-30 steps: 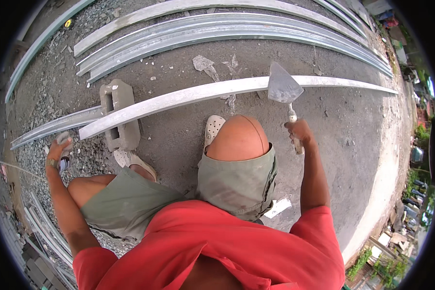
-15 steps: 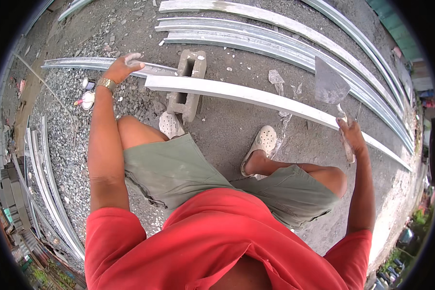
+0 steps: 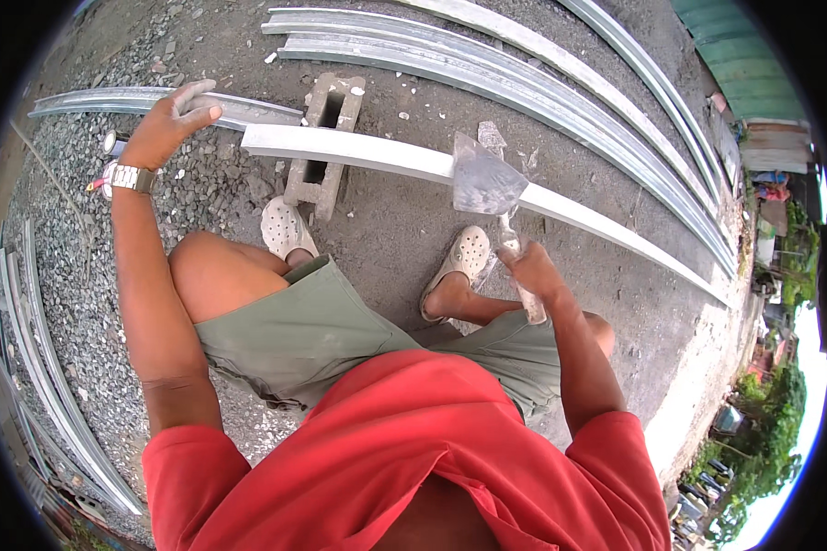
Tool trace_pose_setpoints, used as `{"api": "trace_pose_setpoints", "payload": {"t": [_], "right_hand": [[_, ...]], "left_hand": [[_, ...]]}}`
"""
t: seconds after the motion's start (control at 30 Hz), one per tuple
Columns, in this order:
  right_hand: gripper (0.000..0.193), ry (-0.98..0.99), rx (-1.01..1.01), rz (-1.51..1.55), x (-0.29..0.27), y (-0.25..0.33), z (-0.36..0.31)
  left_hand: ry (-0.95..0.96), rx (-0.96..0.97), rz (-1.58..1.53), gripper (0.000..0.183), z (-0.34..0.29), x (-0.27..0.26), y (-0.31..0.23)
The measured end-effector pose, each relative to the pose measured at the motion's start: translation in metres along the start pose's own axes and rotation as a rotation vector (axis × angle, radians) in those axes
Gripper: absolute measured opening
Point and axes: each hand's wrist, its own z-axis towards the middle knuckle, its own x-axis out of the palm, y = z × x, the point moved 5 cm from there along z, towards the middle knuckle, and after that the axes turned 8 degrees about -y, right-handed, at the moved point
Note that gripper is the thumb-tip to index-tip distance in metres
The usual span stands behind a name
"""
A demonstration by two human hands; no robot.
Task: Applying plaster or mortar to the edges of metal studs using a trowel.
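Leftward came our trowel [image 3: 489, 176], its blade over the white beam [image 3: 358, 149], handle wrapped in our right hand [image 3: 531, 268]. Our left hand [image 3: 170, 124] hung half-open left of the beam; a concrete block [image 3: 312, 194] sat beneath, metal channels [image 3: 377, 57] on the far side.

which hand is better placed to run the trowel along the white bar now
Probably the right hand: it grips the trowel, which overlaps the white bar in this view. The left hand appears empty, beyond the bar's left end.

grey ground [image 3: 386, 241] carries a concrete block [image 3: 348, 112] and metal channels [image 3: 386, 57].
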Motion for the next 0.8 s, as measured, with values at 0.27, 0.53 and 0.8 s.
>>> {"api": "trace_pose_setpoints", "payload": {"t": [0.27,0.53,0.8], "right_hand": [[0.035,-0.251,-0.085,-0.042,-0.015,-0.02,0.002],[0.032,0.088,0.033,0.05,0.008,0.05,-0.007],[0.053,0.13,-0.41,-0.249,0.093,0.19,0.039]], "left_hand": [[-0.027,0.011,0.002,0.069,-0.02,-0.01,0.013],[-0.059,0.016,0.05,0.069,-0.038,-0.031,0.014],[0.047,-0.017,0.081,0.068,-0.022,-0.001,0.033]]}}
